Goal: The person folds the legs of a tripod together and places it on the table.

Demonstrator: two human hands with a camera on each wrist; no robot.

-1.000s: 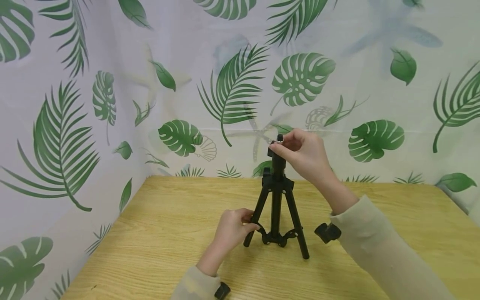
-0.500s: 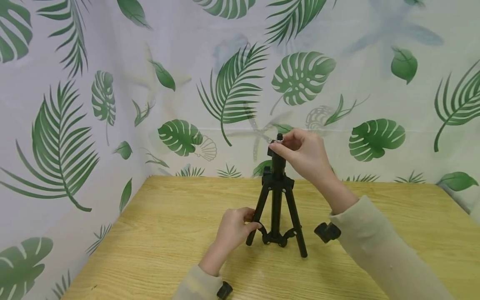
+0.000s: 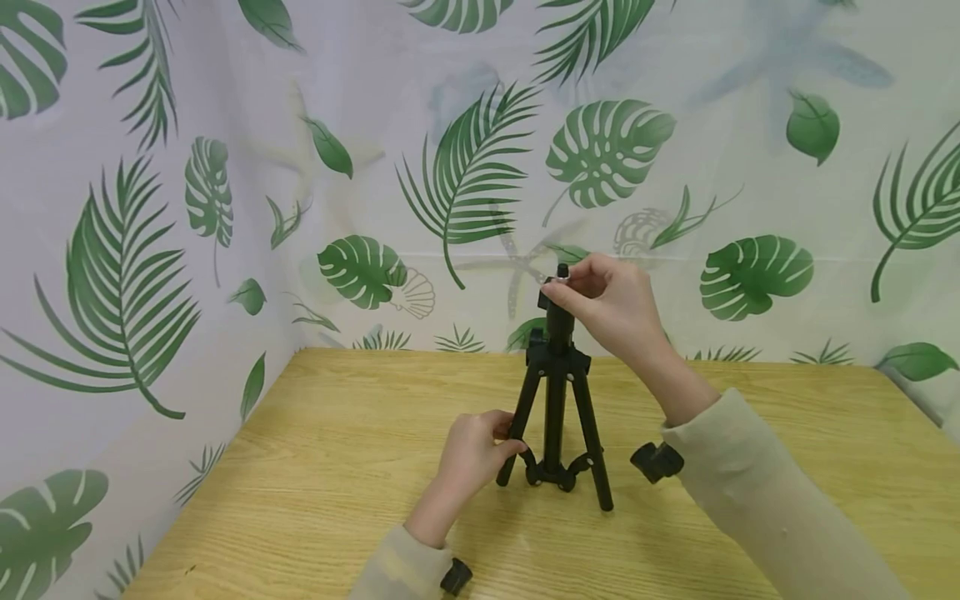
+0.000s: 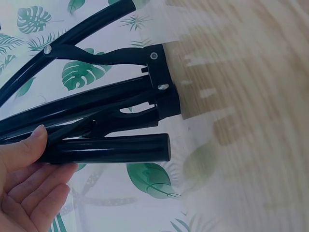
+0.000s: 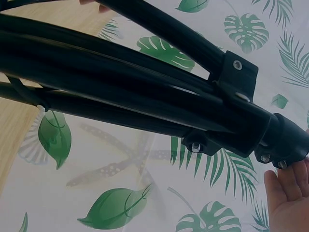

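Head view: leaf-print curtain (image 3: 465, 167) backs tripod (image 3: 555, 400) on wooden table (image 3: 315, 467).

On my feed I see two bare hands, no gloves, rings or watches on either. The left hand (image 3: 474, 454) comes out of a pale beige, soft-looking fabric sleeve (image 3: 401, 567) whose cuff ends at the wrist. The right hand (image 3: 611, 307) wears the same pale beige long sleeve (image 3: 757, 492), loose and lightly creased along the forearm, its cuff a plain folded edge. A small black camera mount (image 3: 656, 461) sits under the right cuff, and a second black mount (image 3: 455, 576) shows beneath the left cuff. In the wrist views I see only fingers (image 4: 29, 183) and fingertips (image 5: 288, 193), nails short and unpainted.
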